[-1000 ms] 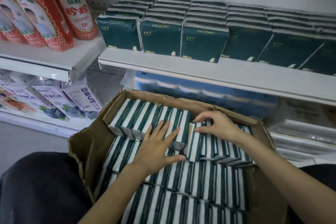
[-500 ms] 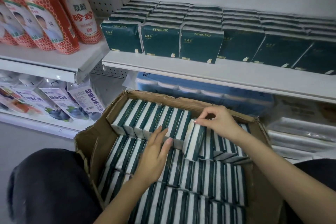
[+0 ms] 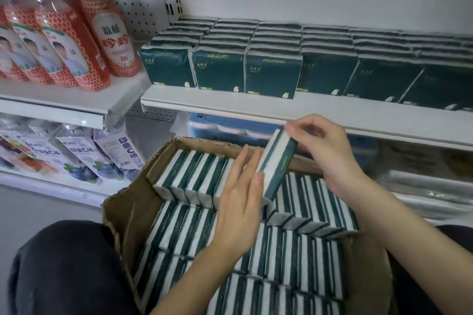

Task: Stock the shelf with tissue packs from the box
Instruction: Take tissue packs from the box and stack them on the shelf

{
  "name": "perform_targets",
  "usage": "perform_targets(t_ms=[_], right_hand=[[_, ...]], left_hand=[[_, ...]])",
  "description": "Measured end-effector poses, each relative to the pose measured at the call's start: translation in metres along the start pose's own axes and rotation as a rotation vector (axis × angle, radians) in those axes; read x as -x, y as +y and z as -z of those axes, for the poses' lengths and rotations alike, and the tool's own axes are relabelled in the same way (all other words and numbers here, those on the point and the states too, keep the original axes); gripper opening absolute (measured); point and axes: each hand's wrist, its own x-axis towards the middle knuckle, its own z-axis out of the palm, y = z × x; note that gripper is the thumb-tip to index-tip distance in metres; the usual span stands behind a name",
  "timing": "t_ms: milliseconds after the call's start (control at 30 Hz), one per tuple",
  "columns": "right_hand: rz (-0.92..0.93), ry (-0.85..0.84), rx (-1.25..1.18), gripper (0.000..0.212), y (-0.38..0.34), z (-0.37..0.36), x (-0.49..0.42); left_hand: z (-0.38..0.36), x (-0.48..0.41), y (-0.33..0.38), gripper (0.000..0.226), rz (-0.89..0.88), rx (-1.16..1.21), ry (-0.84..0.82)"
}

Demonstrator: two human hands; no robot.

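While my right hand [image 3: 325, 151] pinches the top end of one tissue pack [image 3: 276, 163], my left hand [image 3: 240, 202] lies straight-fingered against its side. The pack stands tilted, its lower end among the other packs [image 3: 194, 179] in the box [image 3: 133, 202], below the shelf [image 3: 256, 104]. I judge it light, soft and slick-wrapped, so I would hold it by the short ends without crushing it.
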Motion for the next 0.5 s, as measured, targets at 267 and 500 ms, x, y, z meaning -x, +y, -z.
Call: perform_targets(t_ms=[267,500], right_hand=[[0.007,0.041,-0.065,0.007,-0.003,0.014,0.002],[0.048,-0.063,-0.055,0.020,-0.015,0.052,-0.012]], left_hand=[[-0.050,-0.019,0.040,0.056,0.015,0.255,0.139],[-0.046,-0.064,0.059,0.057,0.006,0.500,0.230]])
